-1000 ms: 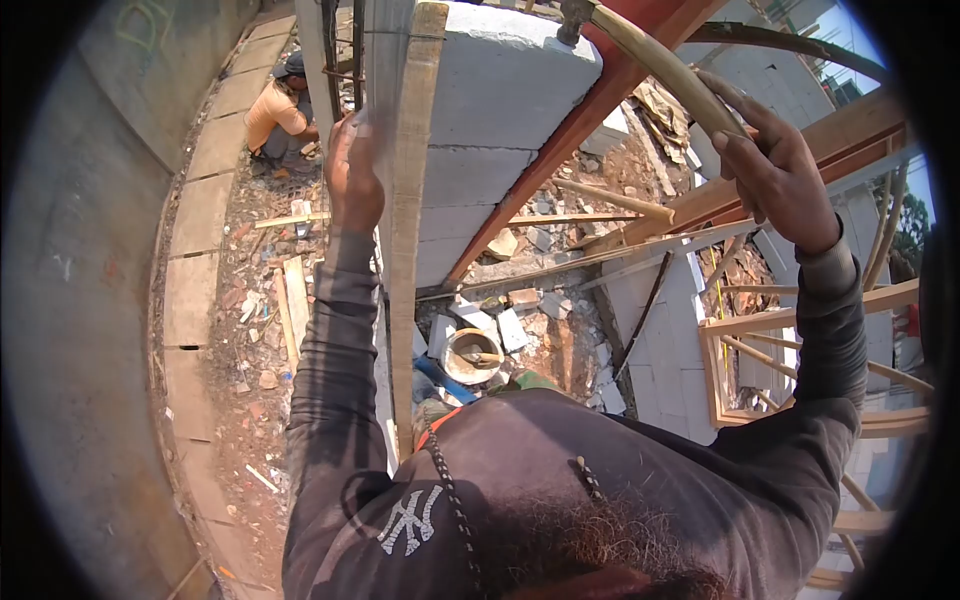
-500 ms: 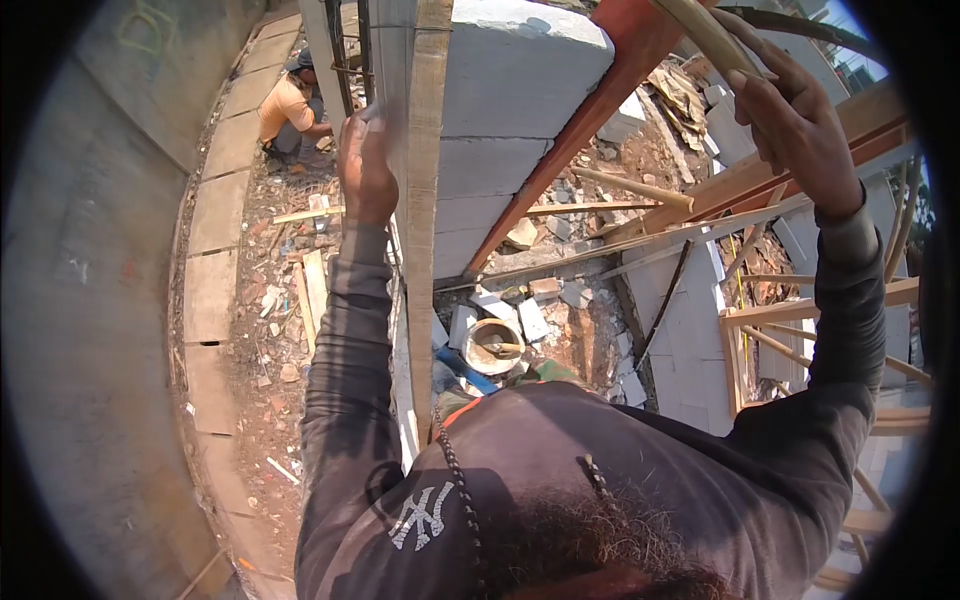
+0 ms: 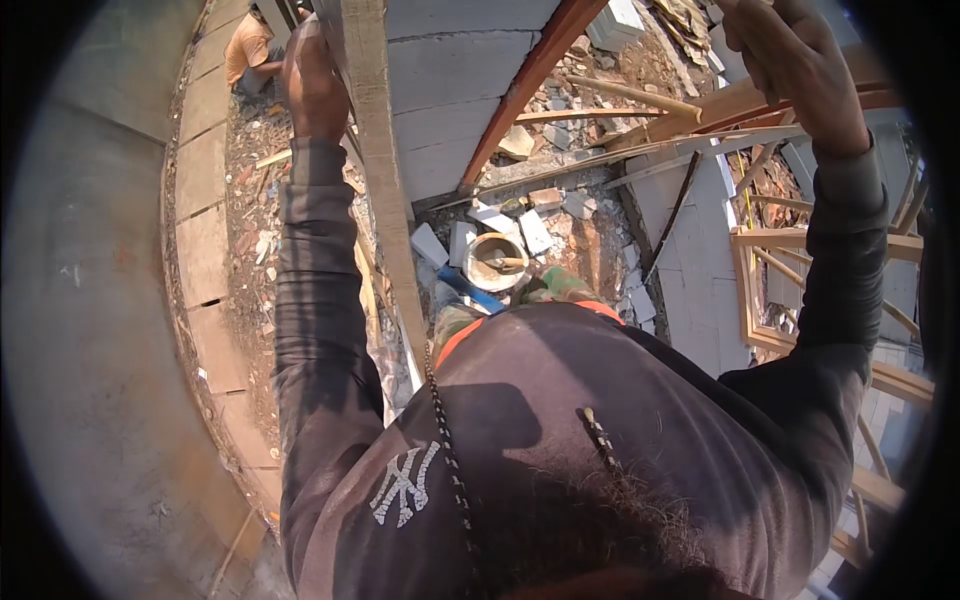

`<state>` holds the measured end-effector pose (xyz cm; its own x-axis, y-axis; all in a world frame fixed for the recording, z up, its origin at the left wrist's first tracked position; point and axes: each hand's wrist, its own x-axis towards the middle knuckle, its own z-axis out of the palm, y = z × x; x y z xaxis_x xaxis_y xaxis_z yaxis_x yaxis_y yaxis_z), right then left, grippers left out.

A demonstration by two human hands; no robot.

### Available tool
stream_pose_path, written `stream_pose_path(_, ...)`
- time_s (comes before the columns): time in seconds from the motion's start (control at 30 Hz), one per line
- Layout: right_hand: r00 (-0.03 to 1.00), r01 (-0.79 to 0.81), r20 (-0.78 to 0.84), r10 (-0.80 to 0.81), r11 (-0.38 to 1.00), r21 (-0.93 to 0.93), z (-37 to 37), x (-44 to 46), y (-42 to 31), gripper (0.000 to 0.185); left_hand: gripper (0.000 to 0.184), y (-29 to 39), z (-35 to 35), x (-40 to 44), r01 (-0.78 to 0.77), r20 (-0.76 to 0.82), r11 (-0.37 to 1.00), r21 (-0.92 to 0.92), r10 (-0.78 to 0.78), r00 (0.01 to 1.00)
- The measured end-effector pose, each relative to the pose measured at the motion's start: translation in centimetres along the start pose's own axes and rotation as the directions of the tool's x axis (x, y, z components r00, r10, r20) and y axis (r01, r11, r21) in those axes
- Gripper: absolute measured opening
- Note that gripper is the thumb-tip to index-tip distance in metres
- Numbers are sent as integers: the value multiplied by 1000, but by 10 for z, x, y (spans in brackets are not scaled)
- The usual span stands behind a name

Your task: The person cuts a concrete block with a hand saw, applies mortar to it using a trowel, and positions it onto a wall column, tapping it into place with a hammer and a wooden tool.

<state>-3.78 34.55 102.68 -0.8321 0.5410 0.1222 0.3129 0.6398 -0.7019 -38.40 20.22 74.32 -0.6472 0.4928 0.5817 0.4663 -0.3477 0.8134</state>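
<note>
My left hand point(image 3: 315, 90) is raised at the upper left, its fingers closed around the edge of a grey upright board point(image 3: 338, 60). Just right of that board stands a long wooden post point(image 3: 372, 140), running down toward my chest. At the upper right, my right hand point(image 3: 800, 75) is lifted with its fingers curled; the frame's top edge cuts off whatever is in them. Between my hands rises a wall of grey-white blocks point(image 3: 450, 75), with a reddish-brown plank point(image 3: 520, 100) slanting along its side.
Below me a bucket point(image 3: 470, 262) with a wooden-handled tool stands among broken blocks point(image 3: 535, 232). A crouching person point(image 3: 250, 50) is at the far upper left, beside a tall grey wall point(image 3: 90, 300). Timber framing point(image 3: 790, 240) and poles crowd the right side.
My view has tilted downward and turned slightly. My left hand now sits farther left and higher in view. The wooden pole seen at my right hand has left the frame.
</note>
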Motion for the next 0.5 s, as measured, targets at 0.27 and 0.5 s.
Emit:
stream_pose_path(0.27,849,169,-526,-48,968,185,33,-101,105,47,51,1,2,-13,329,12,867,-374,-351,936)
stream_pose_path(0.5,842,67,-501,200,883,465,15,-88,199,35,61,10,-8,-16,301,-21,936,-182,-310,951)
